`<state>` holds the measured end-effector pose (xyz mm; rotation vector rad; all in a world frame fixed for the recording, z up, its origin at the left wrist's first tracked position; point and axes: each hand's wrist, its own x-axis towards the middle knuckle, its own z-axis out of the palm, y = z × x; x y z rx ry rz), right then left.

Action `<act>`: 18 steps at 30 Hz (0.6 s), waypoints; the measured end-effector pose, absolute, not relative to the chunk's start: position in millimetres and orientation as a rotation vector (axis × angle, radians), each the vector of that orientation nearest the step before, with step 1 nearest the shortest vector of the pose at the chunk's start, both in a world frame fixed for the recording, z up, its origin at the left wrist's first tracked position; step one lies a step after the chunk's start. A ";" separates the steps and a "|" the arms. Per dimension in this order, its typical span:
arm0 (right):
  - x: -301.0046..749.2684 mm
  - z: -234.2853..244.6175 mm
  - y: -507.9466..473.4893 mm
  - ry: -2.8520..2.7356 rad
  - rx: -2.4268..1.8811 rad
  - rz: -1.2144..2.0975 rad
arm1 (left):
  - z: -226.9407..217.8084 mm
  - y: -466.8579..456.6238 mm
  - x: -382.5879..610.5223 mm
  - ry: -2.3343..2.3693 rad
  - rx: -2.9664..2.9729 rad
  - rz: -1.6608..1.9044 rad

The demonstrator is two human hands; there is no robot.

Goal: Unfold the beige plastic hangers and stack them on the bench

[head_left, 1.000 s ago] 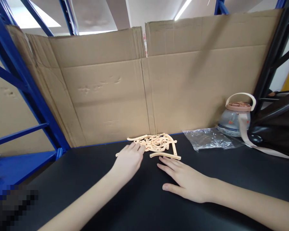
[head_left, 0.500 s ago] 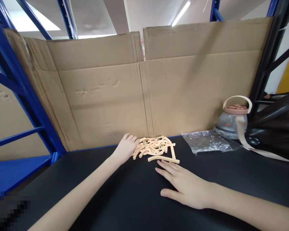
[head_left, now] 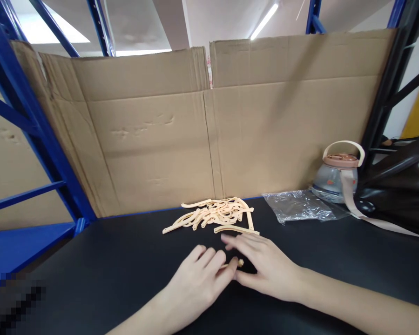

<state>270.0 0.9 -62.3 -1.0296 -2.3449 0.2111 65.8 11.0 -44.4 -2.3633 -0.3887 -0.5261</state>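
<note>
Curved, cream-coloured strips with small holes at their ends lie in a tangled pile [head_left: 216,213] on the black tabletop [head_left: 132,265], against the cardboard. My left hand [head_left: 204,274] is in front of the pile, its thumb and fingers pinched on one cream-coloured strip [head_left: 240,263]; most of that strip is hidden by the fingers. Close beside it is my right hand [head_left: 265,260], thumb and fingers apart, holding nothing that I can see. A single curved strip [head_left: 232,229] lies just beyond its fingertips, at the near edge of the pile.
A tall cardboard sheet [head_left: 153,149] stands along the back. At the right are a clear plastic bag [head_left: 300,207], a water bottle [head_left: 338,179] with a strap, and a black bag [head_left: 401,186]. Blue rack posts [head_left: 45,125] rise at the left.
My left hand has come from the pile towards me and to the right, now with a strip in its fingers. More strips show at the pile's left. My right hand has hardly moved.
</note>
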 end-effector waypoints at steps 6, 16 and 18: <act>268.2 -62.8 0.2 -2.378 -0.946 0.037 | -55.2 16.0 65.4 -0.443 -2.506 -0.785; 265.9 -57.0 -0.9 -2.388 -1.060 0.209 | -57.3 33.5 64.1 -1.471 -2.995 -1.638; 264.8 -56.0 -2.9 -2.351 -1.059 0.283 | -55.5 34.6 65.1 -1.513 -3.019 -1.672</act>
